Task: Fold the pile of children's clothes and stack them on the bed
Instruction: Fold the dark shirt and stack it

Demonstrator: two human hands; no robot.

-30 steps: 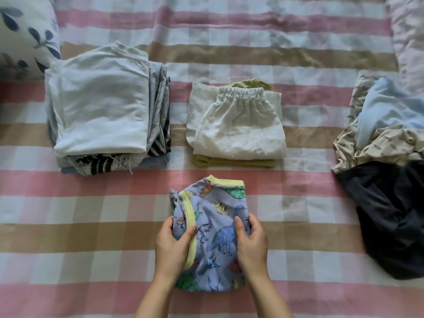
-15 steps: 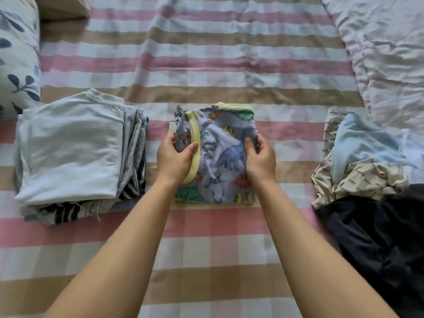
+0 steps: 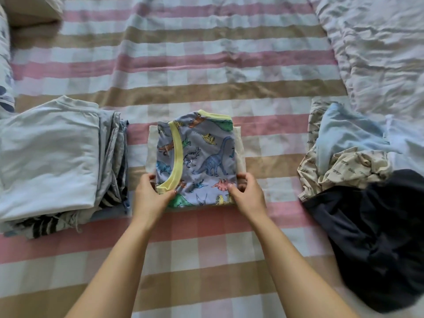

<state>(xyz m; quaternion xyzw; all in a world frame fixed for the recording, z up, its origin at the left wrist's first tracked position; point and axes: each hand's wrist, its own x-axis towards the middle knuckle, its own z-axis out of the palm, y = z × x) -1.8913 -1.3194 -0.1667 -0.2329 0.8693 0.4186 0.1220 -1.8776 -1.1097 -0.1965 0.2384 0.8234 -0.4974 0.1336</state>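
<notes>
The folded dinosaur top (image 3: 206, 157) lies on a small cream stack (image 3: 151, 152) in the middle of the striped bed (image 3: 206, 260). The left hand (image 3: 152, 196) holds its near left corner and the right hand (image 3: 249, 195) holds its near right corner, fingers curled on the cloth. A big pale stack (image 3: 50, 157) sits to the left. A messy pile of clothes (image 3: 355, 171) lies to the right.

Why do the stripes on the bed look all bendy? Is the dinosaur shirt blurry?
Head view: the wide-angle lens bows the stripes on the bed near the edges; the dinosaur shirt looks sharp in soft, even light without glare; the dark garment at right is dim, its folds smeared.
</notes>
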